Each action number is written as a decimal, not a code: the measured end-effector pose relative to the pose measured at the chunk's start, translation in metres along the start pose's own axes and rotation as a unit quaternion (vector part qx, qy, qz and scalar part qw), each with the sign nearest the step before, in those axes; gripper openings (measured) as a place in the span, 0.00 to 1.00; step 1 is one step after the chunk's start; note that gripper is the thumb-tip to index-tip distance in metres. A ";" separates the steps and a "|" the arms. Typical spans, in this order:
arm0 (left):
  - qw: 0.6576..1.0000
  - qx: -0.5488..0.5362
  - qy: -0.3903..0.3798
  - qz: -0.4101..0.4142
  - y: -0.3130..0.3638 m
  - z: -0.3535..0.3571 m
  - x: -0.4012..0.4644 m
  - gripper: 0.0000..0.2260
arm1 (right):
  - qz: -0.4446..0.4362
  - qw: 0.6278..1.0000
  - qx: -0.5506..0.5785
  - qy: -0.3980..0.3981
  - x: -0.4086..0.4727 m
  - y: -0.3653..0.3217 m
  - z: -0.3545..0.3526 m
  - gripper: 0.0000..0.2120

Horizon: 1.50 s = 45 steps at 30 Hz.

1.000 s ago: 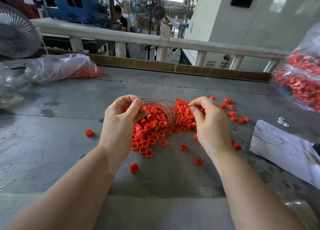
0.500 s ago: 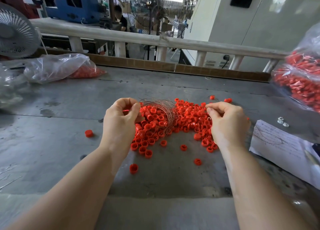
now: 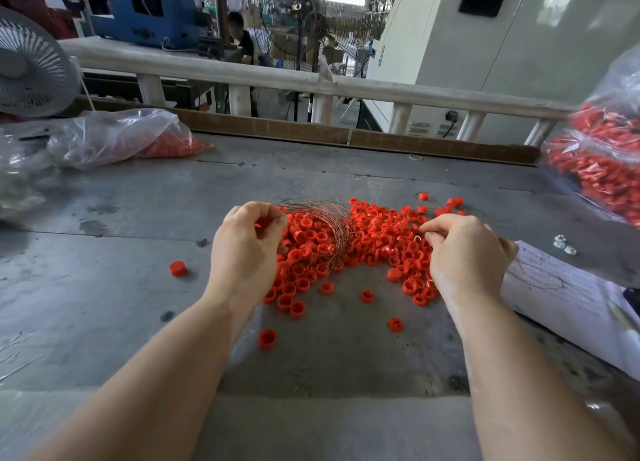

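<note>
Pinching left hand [image 3: 247,249]: fingers curled round a red cap [image 3: 259,224].
Right hand [image 3: 464,249]: fingers curled, tips in the pile; its hold cannot be told.
Cap pile [image 3: 381,238]: on the table [image 3: 138,252], between both hands.
Wire bundle [image 3: 325,225]: atop the pile, beside the left fingers.

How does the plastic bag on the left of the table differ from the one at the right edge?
The left bag lies slack and flat, while the right bag bulges. Red parts fill only one end of the left bag; the right bag is packed with them. Both are clear plastic.
</note>
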State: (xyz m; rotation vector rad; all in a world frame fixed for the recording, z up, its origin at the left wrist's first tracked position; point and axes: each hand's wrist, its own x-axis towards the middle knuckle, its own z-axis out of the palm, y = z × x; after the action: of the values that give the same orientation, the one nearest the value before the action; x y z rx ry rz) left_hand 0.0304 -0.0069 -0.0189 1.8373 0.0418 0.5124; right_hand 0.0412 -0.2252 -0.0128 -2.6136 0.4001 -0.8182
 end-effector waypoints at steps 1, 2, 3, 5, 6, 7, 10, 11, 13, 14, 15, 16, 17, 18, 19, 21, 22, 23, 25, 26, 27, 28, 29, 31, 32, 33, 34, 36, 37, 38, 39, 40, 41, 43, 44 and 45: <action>1.000 0.003 -0.006 0.004 0.000 0.000 -0.001 0.09 | -0.003 1.000 -0.008 -0.001 0.000 0.000 -0.001 0.09; 1.000 0.006 -0.014 0.008 0.001 0.001 -0.001 0.08 | -0.012 1.000 -0.016 0.001 -0.001 -0.001 -0.001 0.10; 1.000 0.010 -0.024 0.013 0.002 0.002 -0.003 0.08 | -0.029 0.999 -0.021 0.009 -0.002 -0.002 -0.001 0.11; 0.999 0.017 -0.042 0.024 0.003 0.003 -0.005 0.07 | -0.078 0.997 0.000 0.031 -0.005 -0.009 -0.002 0.11; 0.998 0.021 -0.048 0.029 0.004 0.004 -0.006 0.08 | -0.102 0.993 0.039 0.033 -0.008 -0.014 -0.002 0.10; 0.998 0.023 -0.052 0.031 0.005 0.005 -0.007 0.09 | -0.129 0.987 0.090 0.029 -0.010 -0.020 -0.003 0.10; 0.997 0.023 -0.062 0.038 0.006 0.007 -0.009 0.10 | -0.216 0.956 0.199 -0.012 -0.020 -0.037 -0.004 0.08; 0.997 0.020 -0.065 0.041 0.007 0.007 -0.009 0.09 | -0.236 0.945 0.224 -0.036 -0.024 -0.041 -0.004 0.08; 0.996 0.014 -0.070 0.045 0.007 0.009 -0.010 0.08 | -0.255 0.929 0.257 -0.076 -0.030 -0.047 -0.002 0.08; 0.996 0.014 -0.073 0.048 0.007 0.010 -0.010 0.08 | -0.259 0.925 0.263 -0.085 -0.031 -0.048 -0.002 0.08; 0.996 0.012 -0.076 0.051 0.007 0.010 -0.011 0.08 | -0.262 0.924 0.263 -0.087 -0.031 -0.049 -0.002 0.07; 0.995 0.008 -0.080 0.052 0.007 0.011 -0.011 0.09 | -0.267 0.924 0.261 -0.085 -0.031 -0.048 -0.002 0.07; 0.995 0.004 -0.085 0.054 0.008 0.011 -0.012 0.08 | -0.274 0.923 0.257 -0.080 -0.031 -0.048 -0.003 0.06; 0.994 0.003 -0.089 0.056 0.008 0.011 -0.012 0.08 | -0.281 0.924 0.251 -0.073 -0.031 -0.047 -0.003 0.06; 0.994 0.006 -0.091 0.059 0.008 0.012 -0.013 0.08 | -0.288 0.925 0.241 -0.066 -0.031 -0.047 -0.004 0.05; 0.993 0.014 -0.094 0.065 0.008 0.012 -0.013 0.08 | -0.303 0.927 0.214 -0.046 -0.033 -0.048 -0.005 0.04; 0.993 0.017 -0.095 0.067 0.008 0.012 -0.013 0.08 | -0.311 0.928 0.201 -0.037 -0.033 -0.049 -0.005 0.05; 0.993 0.021 -0.095 0.069 0.008 0.012 -0.013 0.07 | -0.318 0.928 0.192 -0.030 -0.034 -0.049 -0.005 0.05; 0.993 0.031 -0.091 0.073 0.008 0.012 -0.013 0.06 | -0.326 0.926 0.189 -0.021 -0.034 -0.050 -0.004 0.05; 0.993 0.036 -0.088 0.077 0.008 0.012 -0.013 0.06 | -0.327 0.925 0.192 -0.018 -0.034 -0.051 -0.004 0.05; 0.992 0.040 -0.083 0.083 0.009 0.012 -0.014 0.07 | -0.327 0.924 0.196 -0.018 -0.035 -0.051 -0.004 0.05; 0.992 0.044 -0.078 0.092 0.010 0.012 -0.015 0.07 | -0.325 0.925 0.198 -0.019 -0.035 -0.051 -0.004 0.04; 0.991 0.051 -0.071 0.104 0.011 0.013 -0.016 0.08 | -0.325 0.925 0.197 -0.019 -0.035 -0.051 -0.003 0.03; 0.988 0.063 -0.060 0.125 0.012 0.013 -0.017 0.07 | -0.327 0.924 0.196 -0.018 -0.036 -0.051 -0.001 0.02; 0.988 0.066 -0.057 0.130 0.012 0.013 -0.017 0.07 | -0.325 0.923 0.204 -0.021 -0.036 -0.051 -0.001 0.02; 0.987 0.066 -0.055 0.133 0.011 0.013 -0.017 0.08 | -0.319 0.922 0.217 -0.025 -0.036 -0.051 -0.001 0.02; 0.987 0.067 -0.054 0.135 0.011 0.013 -0.017 0.08 | -0.311 0.920 0.236 -0.030 -0.036 -0.051 -0.001 0.02; 0.985 0.072 -0.051 0.148 0.012 0.012 -0.017 0.08 | -0.293 0.914 0.275 -0.048 -0.036 -0.052 -0.002 0.02; 0.984 0.075 -0.049 0.155 0.012 0.013 -0.017 0.08 | -0.285 0.911 0.290 -0.059 -0.036 -0.052 -0.002 0.02; 0.983 0.078 -0.046 0.162 0.012 0.013 -0.017 0.08 | -0.278 0.910 0.300 -0.071 -0.036 -0.053 -0.002 0.02; 0.981 0.084 -0.041 0.167 0.012 0.013 -0.017 0.07 | -0.271 0.909 0.305 -0.082 -0.036 -0.053 -0.002 0.03; 0.981 0.089 -0.035 0.171 0.012 0.013 -0.018 0.06 | -0.267 0.910 0.304 -0.091 -0.036 -0.053 -0.002 0.03; 0.980 0.092 -0.029 0.176 0.012 0.013 -0.018 0.05 | -0.268 0.911 0.298 -0.095 -0.036 -0.054 -0.002 0.04; 0.979 0.094 -0.027 0.181 0.013 0.013 -0.019 0.04 | -0.276 0.914 0.280 -0.096 -0.036 -0.055 -0.002 0.04; 0.980 0.091 -0.030 0.176 0.013 0.013 -0.019 0.05 | -0.278 0.916 0.274 -0.095 -0.036 -0.056 -0.002 0.04; 0.983 0.079 -0.035 0.162 0.013 0.013 -0.019 0.06 | -0.278 0.916 0.272 -0.094 -0.036 -0.056 -0.003 0.04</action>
State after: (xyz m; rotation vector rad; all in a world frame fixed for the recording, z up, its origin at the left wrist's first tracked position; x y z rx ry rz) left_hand 0.0153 -0.0287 -0.0159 2.0284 -0.2762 0.6857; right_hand 0.0199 -0.1629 -0.0046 -2.2390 -0.5808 -0.6957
